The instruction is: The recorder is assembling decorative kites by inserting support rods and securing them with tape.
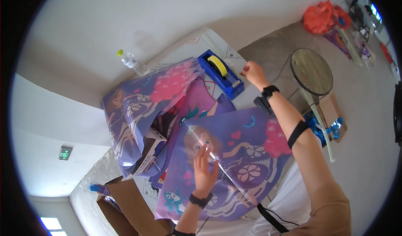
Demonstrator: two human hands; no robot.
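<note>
A purple plastic sheet (234,139) printed with a cartoon princess lies on the table in front of me. A shiny straight line runs slantwise down its middle. My left hand (205,173) rests on the sheet with its fingers stretched out, just left of that line. Beyond the sheet stands a blue tape dispenser (232,87) with a yellow-cored roll (217,65). My right hand (254,75) is raised just right of the dispenser, its fingers curled into a pinch. Whatever is between those fingertips is too small to make out.
More printed purple sheets (144,98) lie heaped at the left, around a box (153,150). A water bottle (130,62) stands behind them by the wall. At right are a round stool (312,71) and a cardboard box (333,114); another open carton (130,202) sits lower left.
</note>
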